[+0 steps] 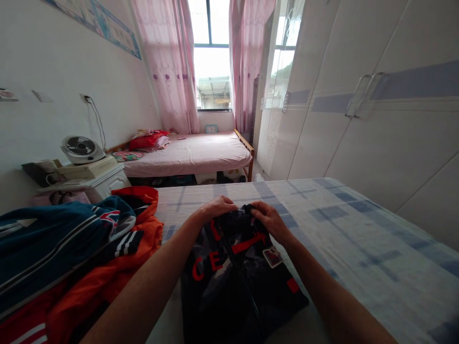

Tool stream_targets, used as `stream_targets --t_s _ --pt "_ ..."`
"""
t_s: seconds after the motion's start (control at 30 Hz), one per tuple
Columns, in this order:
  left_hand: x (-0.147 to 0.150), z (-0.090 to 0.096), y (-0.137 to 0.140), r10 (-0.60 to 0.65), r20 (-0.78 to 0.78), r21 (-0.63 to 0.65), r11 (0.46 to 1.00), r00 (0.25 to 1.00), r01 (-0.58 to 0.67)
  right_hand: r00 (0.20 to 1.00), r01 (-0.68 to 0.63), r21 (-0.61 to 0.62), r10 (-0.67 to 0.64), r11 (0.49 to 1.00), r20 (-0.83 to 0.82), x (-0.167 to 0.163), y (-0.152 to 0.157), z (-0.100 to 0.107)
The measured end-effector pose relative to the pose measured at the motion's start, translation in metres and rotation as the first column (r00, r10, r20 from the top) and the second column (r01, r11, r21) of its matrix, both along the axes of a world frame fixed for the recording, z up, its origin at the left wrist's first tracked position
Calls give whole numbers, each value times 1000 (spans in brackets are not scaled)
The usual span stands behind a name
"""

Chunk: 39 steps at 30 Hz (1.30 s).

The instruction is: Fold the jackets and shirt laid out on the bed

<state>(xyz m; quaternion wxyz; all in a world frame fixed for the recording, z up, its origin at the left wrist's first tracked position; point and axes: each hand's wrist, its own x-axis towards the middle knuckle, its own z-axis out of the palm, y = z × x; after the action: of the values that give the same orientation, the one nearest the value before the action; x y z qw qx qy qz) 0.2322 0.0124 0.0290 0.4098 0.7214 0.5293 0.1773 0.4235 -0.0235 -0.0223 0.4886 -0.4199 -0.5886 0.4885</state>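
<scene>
A dark zip-up jacket [236,286] with red lettering and a small white-edged badge lies folded on the bed in front of me, its zip running down the middle. At the left of its collar, my left hand [220,206] has its fingers closed on the fabric. My right hand [267,217] pinches the collar on the other side, thumb and fingers together. Both hands are at the jacket's far end, close to each other. The lower edge of the jacket runs out of view at the bottom.
A pile of clothes, with a teal jacket [53,243] over an orange jacket [143,248], lies to my left. The bed's blue-and-white sheet [308,200] spreads right toward a white wardrobe [322,134]. Beyond stand a fan [81,149] and a pink-sheeted bed [201,150].
</scene>
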Motion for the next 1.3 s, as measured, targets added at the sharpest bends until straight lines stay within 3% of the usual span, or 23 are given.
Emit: stream_targets --t_s 0.17,0.3,0.47,0.63,0.7,0.8,0.87,0.93,1.0,1.1,1.2,1.23,1.3 --pt "-2 6 0 -42 -111 35 998 993 46 999 14 35 -15 999 32 -1 -1 1" --pt "-5 1 0 114 -194 170 982 974 -81 984 105 119 -120 987 133 1 1 0" --pt "-8 -10 5 357 -254 352 900 899 -258 924 274 178 -310 945 223 3 11 -16" --pt "-10 -6 -20 436 -219 550 794 873 -259 840 355 231 -418 906 346 8 9 -13" --pt "-15 -4 -43 380 -202 617 765 903 -183 805 284 353 -422 891 417 7 0 -1" --pt "-28 -16 -78 235 -258 676 737 937 1 708 18 516 -375 856 599 -3 -13 8" --pt "-37 -36 -90 178 -334 665 740 926 97 622 -123 440 -276 889 733 -13 -15 -1" --pt "-46 -59 -93 156 -389 612 781 908 128 561 -165 288 -150 943 814 -21 -13 -17" --pt "-54 -74 -90 152 -396 559 822 905 107 545 -146 194 -85 970 834 -23 -9 -30" --pt "-61 -75 -96 194 -365 574 817 911 56 570 -93 220 -129 971 812 -11 -13 -30" --pt "-64 -64 -125 307 -137 576 798 942 -177 637 102 188 -209 977 742 16 -33 -13" --pt "-66 -61 -138 350 -7 498 814 937 -300 672 168 103 -190 980 715 25 -42 -8" --pt "-69 -59 -164 446 254 182 850 858 -495 787 196 -167 -54 966 614 42 -60 -1"
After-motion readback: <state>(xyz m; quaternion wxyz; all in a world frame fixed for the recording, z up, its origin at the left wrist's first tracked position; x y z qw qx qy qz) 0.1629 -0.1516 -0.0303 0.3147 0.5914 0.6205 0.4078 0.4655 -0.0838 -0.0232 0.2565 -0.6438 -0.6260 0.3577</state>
